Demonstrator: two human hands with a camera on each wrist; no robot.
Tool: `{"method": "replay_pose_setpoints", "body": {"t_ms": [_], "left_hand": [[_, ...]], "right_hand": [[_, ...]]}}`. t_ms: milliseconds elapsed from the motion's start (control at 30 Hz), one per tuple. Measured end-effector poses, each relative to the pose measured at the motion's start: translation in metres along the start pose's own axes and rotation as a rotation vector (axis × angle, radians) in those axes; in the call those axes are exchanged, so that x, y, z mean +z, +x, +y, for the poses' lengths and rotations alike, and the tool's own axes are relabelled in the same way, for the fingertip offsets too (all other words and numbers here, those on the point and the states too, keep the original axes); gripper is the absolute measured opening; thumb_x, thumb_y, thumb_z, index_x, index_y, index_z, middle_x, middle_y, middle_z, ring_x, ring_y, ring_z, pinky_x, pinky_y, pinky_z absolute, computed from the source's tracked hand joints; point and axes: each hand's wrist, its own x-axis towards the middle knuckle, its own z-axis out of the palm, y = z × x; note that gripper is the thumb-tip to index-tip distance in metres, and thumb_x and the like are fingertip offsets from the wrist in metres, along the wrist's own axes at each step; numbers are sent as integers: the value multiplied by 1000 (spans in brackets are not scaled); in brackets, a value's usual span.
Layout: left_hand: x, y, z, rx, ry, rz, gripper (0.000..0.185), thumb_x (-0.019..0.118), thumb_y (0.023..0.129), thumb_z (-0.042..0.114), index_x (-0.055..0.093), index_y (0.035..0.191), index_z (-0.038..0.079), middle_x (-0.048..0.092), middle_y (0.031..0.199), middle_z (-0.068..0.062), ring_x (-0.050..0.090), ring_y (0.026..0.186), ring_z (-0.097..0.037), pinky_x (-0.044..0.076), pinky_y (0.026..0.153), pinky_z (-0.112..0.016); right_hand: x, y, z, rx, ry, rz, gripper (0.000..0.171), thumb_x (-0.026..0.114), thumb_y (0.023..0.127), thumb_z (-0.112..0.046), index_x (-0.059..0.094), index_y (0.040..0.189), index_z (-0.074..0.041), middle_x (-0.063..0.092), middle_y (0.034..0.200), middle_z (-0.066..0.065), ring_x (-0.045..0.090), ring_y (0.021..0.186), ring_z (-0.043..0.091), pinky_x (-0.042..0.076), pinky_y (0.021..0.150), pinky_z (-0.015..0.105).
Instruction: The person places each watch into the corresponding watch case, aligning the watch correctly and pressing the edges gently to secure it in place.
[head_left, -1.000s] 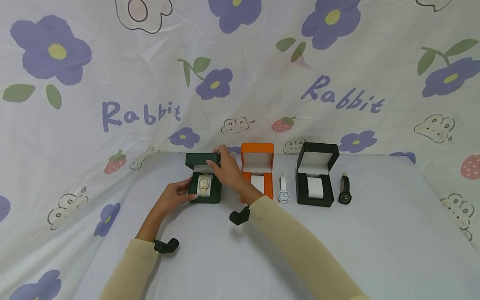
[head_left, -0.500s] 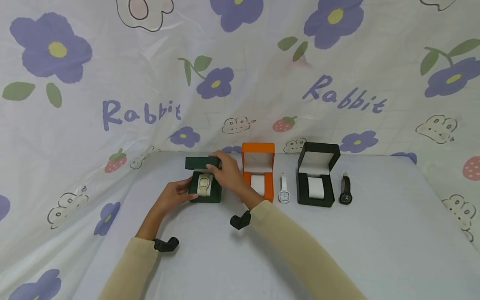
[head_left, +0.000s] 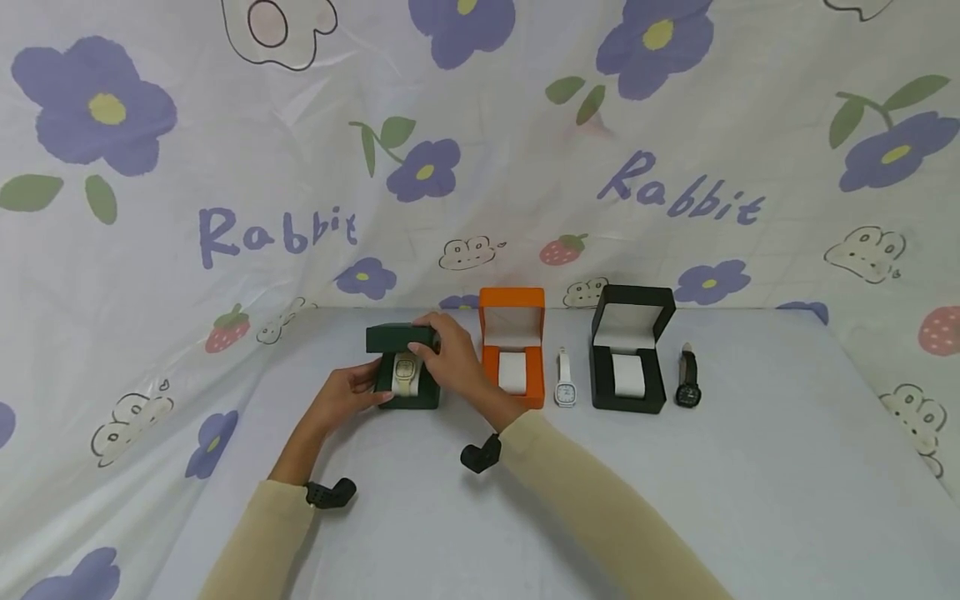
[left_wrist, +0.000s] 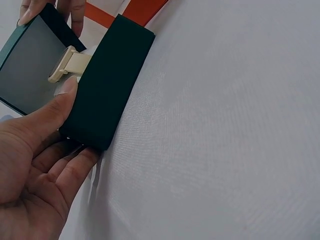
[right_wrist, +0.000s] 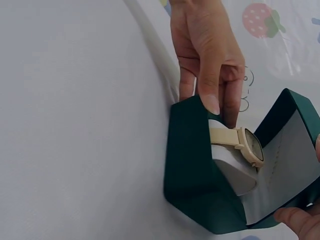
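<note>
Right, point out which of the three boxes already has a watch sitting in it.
The dark green box, leftmost, gripped by both hands: a cream watch sits on its cushion. The orange box and black box hold bare cushions.

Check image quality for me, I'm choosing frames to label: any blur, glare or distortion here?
Head view: even soft light, sharp, edges bowed by the wide lens, faint sheen on the backdrop. Left wrist view: the left hand is close and a bit soft; the green box is clear. Right wrist view: sharp on the watch, no glare.
</note>
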Motion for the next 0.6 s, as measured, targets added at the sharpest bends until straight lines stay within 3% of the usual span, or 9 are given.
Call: {"method": "replay_pose_setpoints", "body": {"t_ms": [100,200,300,467,600], "left_hand": [[1,-2,2,-4,8,2,76,82,87,15,45,150,-1,46,151,-21,49,136,-36,55,96,-32],[0,-9,17,-10,26,-11,72,80,89,10,43,148,-8,45,149,-26,49,135,-40,54,98,-37],[-1,-11,22,-10,37,-17,69,77,90,6,42,147,-12,44,148,-30,48,135,-43,52,101,-43],[-1,-3,4,4,36,-2,71,79,90,12,44,147,-10,47,147,-28,49,135,-41,52,101,-43],[0,0,1,12,44,10,70,82,88,15,48,145,-8,51,145,-26,52,132,-40,54,99,-40]], "right_hand": [[2,-2,2,4,-9,9,34,70,98,-17,63,130,-9,62,128,7,58,120,22,47,108,39],[4,-5,4,-2,-8,17,34,73,96,-18,65,129,-10,63,128,6,58,121,21,47,108,38],[6,-7,6,-22,11,28,35,75,94,-16,67,127,-9,63,129,6,58,122,21,48,107,38],[7,-10,7,-43,25,44,38,76,93,-16,67,129,-8,63,130,7,58,122,23,51,103,39],[6,-12,11,-56,41,57,39,77,92,-15,68,130,-8,63,132,8,58,123,24,54,101,39]]}}
